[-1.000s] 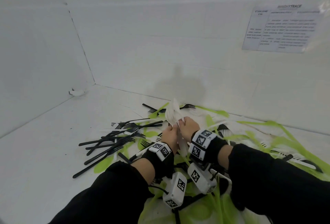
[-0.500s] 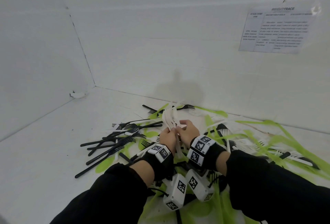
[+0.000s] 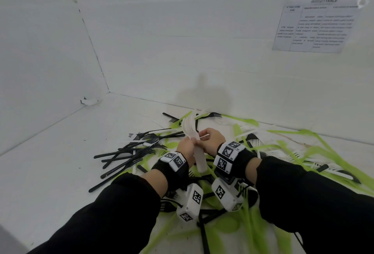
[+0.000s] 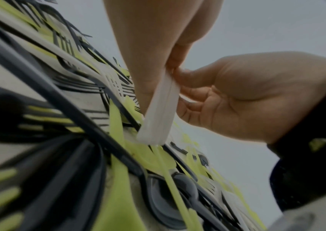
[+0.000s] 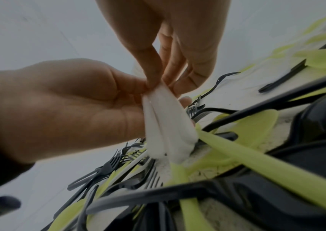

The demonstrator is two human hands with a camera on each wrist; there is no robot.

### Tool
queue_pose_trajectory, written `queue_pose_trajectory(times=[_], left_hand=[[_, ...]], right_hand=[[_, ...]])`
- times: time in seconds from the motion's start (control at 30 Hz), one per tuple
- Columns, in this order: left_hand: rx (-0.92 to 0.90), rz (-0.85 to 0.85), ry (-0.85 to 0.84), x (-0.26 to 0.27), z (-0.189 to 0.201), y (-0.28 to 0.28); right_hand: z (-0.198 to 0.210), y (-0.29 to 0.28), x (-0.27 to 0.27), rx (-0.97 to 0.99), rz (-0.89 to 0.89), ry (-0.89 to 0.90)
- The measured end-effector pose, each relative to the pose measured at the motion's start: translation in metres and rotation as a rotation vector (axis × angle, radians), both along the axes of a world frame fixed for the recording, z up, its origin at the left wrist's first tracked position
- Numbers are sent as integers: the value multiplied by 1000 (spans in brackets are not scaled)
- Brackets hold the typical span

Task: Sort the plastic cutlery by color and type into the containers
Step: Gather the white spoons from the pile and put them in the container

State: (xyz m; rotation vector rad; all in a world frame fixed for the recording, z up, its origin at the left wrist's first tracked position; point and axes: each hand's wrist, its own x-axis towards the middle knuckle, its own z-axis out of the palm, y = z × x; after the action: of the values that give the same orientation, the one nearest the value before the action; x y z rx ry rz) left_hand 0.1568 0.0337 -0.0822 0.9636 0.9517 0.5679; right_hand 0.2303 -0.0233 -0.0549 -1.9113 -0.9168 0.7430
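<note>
A bundle of white plastic forks [image 3: 189, 127] stands upright between my two hands, tines up, handle ends [image 3: 200, 163] down between the wrists. My left hand [image 3: 191, 145] grips the handles from the left. My right hand [image 3: 202, 135] pinches the same bundle from the right. In the left wrist view the white handles [image 4: 158, 112] hang from my left hand [image 4: 166, 68], with the right hand [image 4: 183, 87] closing on them. In the right wrist view my right hand [image 5: 158, 81] pinches the bundle [image 5: 168, 125] and the left hand [image 5: 138, 87] holds it. Mixed cutlery lies underneath.
Black forks [image 3: 129, 152] lie spread to the left of the hands. Green cutlery [image 3: 315, 150], white forks and black pieces are tangled to the right and under my arms. White walls enclose the surface. A printed sheet [image 3: 315, 27] hangs on the back wall. No container is in view.
Both hands have stayed together on the white fork bundle. My right fingers have shifted their hold on it, and the bundle has tilted slightly to the left.
</note>
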Motion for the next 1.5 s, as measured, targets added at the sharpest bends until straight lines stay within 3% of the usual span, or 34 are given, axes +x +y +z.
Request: queue_pose_trajectory(times=[0.17,0.5,0.67,0.87,1.0,1.2,1.3,1.5], left_hand=[[60,-113,42,-12,9,-3],[39,-92,-17,-24,9,7],[-2,26,50,-31,2,19],[-38,178,95,-48,1,33],[-116,223,91,-51,0,39],[-121,236,104,-54,-5,41],[-120,251,120,-53,-9,40],[-97,268,112,-52,-4,34]], right_hand=[[-2,-1,3,-51,100,89],[-3,16,-1,-22,185,222],[12,31,1,-218,466,-286],[21,87,26,-379,477,-653],[2,118,15,-394,690,-727],[-18,141,0,-420,825,-834],[-19,140,5,-452,811,-874],[-3,122,25,-349,614,-819]])
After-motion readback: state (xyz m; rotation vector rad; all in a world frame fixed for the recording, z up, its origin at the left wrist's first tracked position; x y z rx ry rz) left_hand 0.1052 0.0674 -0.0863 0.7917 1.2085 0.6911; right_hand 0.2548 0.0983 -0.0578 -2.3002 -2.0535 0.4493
